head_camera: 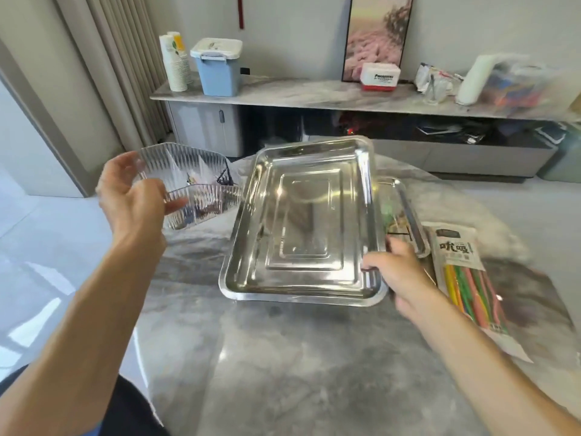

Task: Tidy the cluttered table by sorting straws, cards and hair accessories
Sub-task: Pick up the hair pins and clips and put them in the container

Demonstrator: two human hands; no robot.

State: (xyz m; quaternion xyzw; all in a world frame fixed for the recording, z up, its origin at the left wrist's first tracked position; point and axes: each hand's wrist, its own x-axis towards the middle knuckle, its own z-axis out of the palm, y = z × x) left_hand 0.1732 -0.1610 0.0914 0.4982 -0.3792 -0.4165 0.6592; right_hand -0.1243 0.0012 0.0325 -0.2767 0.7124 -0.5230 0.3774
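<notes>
The left hand (135,196) has its grip clasped on the near rim of a clear ribbed plastic box (195,184), held over the left edge of the grey marbled bench (283,357); small dark items lie inside, too blurred to name. The right hand (399,272) grips the near right corner of a shiny rectangular steel tray (301,221), tilted above a second steel tray (412,215). Right of it lies a packet of coloured straws (465,278) printed "吹吸".
</notes>
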